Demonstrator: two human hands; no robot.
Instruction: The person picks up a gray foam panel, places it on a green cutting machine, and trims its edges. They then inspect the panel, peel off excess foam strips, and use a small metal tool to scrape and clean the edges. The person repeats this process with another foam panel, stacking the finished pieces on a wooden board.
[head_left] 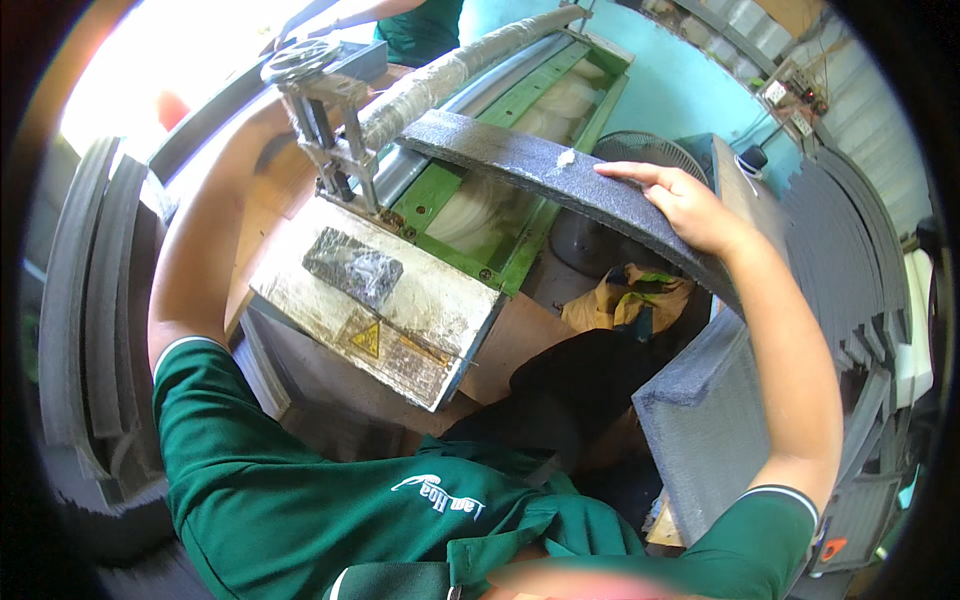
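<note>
At the far left, curved dark grey foam strips [95,300] stand stacked on edge. Beside them the person's left arm, in a green short sleeve, reaches up and away toward the bright top of the view; the left hand [272,105] is lost in glare behind a round metal handwheel [300,60], so whether it is open or gripping cannot be told. Below the wheel a scuffed grey metal cover plate [375,310] carries a small dark speckled foam offcut [352,267] and a yellow triangular warning sticker [366,340]. Just past it lies the green-framed machine bed [520,100], with a long wrapped roller [450,70] running along its upper side. A long, dark grey, arched foam strip [520,160] spans over the bed, one end near the roller. The right hand [680,205] rests open and flat on top of this strip, fingers stretched out. Farther right stand a thick grey foam block [700,420] and more stacked foam sheets [860,260].
</note>
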